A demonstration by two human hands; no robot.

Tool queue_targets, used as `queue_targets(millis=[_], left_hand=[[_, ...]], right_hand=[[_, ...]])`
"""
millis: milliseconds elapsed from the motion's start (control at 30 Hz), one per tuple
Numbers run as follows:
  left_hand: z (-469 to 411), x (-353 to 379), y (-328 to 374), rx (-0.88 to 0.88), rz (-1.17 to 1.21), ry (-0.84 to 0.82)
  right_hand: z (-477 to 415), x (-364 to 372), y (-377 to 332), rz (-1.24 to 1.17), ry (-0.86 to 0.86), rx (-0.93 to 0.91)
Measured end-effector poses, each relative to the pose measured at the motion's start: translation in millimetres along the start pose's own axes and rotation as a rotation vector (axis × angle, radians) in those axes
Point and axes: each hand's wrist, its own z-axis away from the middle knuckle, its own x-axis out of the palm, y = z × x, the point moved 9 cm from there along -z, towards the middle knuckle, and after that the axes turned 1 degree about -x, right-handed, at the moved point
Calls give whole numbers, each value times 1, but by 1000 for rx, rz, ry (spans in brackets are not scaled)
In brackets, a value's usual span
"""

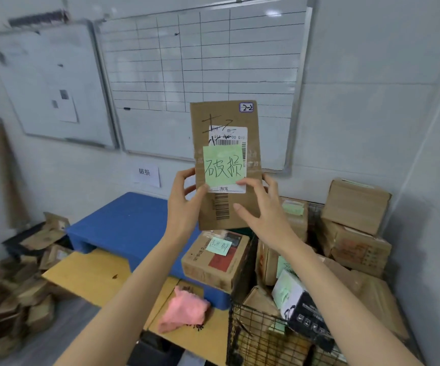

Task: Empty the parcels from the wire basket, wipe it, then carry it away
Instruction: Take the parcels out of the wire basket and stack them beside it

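Head view: you are holding a flat cardboard parcel [225,207] upright, raised well above the wire basket [253,336] and a little to its left. Your left hand [184,204] grips the parcel's left edge, thumb on the front and fingers curled behind. Your right hand [263,210] holds the right edge, with one fingertip on the lower border of the white label. A green sticky note [223,165] with handwritten characters covers most of that label.

The wire basket sits low at your right and holds more parcels, among them a black-and-white box [300,307] lying tilted near the top. Just left of the basket a pink cloth [184,309] lies crumpled on a yellow board [89,273]. Beyond the basket's left side is a blue pallet [123,223], with a brown carton [216,260] bearing a green note at the pallet end nearest the basket. Behind the basket, to its right, stacked cartons [356,207] stand against the wall. On the wall above and behind the basket hangs a gridded whiteboard [203,62].
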Motion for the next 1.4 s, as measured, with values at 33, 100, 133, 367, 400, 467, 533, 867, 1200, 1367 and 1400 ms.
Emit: queue_targets(millis=[33, 100, 133, 367, 400, 467, 533, 867, 1200, 1367, 1400], left_hand=[[-2, -11, -1, 5, -6, 6], [-6, -32, -4, 14, -19, 17], [-8, -44, -5, 19, -27, 24], [-32, -147, -34, 55, -84, 79], [-37, -164, -39, 61, -104, 79], [-48, -199, -45, 80, -143, 76], [-60, -235, -50, 94, -176, 73], [-105, -380, -94, 72, -168, 62], [-152, -450, -160, 31, -180, 142], [-187, -466, -196, -2, -153, 171], [-196, -469, -203, -11, -147, 180]], right_hand=[[-3, 8, -6, -22, -3, -13], [-11, 23, -19, -62, -9, -36], [-15, 31, -25, -73, -10, -49], [-52, 117, -76, -65, -89, -90], [-57, 133, -83, -57, -101, -91], [-69, 166, -99, -65, -108, -96], [-81, 199, -116, -108, -95, -109], [-131, 353, -156, -471, -62, 44], [-177, 449, -152, -440, -213, 64], [-206, 494, -138, -487, -286, 112], [-214, 501, -134, -504, -284, 127]])
